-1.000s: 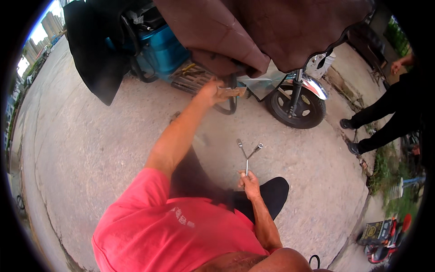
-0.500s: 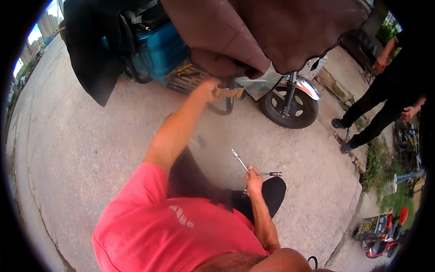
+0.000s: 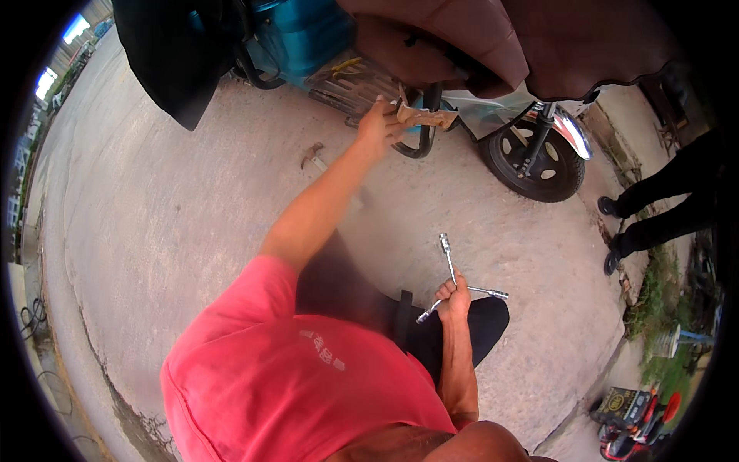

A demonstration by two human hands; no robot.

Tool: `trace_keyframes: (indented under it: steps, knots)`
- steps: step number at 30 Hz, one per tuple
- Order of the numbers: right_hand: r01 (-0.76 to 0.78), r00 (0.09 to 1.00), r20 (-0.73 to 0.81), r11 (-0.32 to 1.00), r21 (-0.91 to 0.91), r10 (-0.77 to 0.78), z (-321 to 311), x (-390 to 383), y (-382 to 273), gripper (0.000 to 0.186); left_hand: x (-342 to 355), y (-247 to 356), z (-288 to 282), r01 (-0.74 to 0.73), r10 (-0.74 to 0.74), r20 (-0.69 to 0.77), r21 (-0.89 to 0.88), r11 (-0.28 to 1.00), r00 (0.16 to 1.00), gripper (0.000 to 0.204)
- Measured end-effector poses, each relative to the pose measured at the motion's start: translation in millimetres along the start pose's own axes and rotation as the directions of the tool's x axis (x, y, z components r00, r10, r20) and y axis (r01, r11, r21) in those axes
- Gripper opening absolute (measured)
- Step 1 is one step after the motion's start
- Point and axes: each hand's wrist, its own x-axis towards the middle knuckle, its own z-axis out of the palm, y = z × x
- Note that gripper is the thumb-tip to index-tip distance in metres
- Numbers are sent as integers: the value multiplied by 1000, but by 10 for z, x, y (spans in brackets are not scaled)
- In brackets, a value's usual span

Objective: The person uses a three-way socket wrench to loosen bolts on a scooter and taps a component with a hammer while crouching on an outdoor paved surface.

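My left hand [image 3: 379, 127] reaches to the scooter's footboard [image 3: 346, 96], its fingers apart at the end of a worn, brownish flat piece [image 3: 427, 115] beside a black frame bar. My right hand [image 3: 454, 296] grips a chrome three-armed socket wrench [image 3: 444, 245] at its centre, above my dark-trousered leg. A hammer [image 3: 314, 154] lies on the concrete below the footboard. The scooter has a blue body [image 3: 304, 35], a brown cover [image 3: 585, 42] and a front wheel [image 3: 531, 173] with a chrome-and-red fender.
A person in dark trousers [image 3: 666, 181] stands at the right beside a weedy kerb. A red-and-black scooter [image 3: 639, 427] is at lower right, near a white bucket [image 3: 666, 343]. A road runs along the left, with buildings far off.
My left hand has moved up and right, its fingers loosening on the flat piece. The wrench has turned in my right hand. The view has shifted, moving the scooter up and right in frame.
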Motion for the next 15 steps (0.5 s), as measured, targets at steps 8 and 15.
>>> trace_keyframes:
  steps: [8,15]
  knots:
    - [-163,986,-39,986,-23,162,-138,520,247,13,1005,-2376,-2546,363,-119,-387,656,662,915,49]
    - [-177,981,-107,970,-169,160,-292,335,510,35,1095,-2427,-2330,480,-139,-493,681,553,859,48]
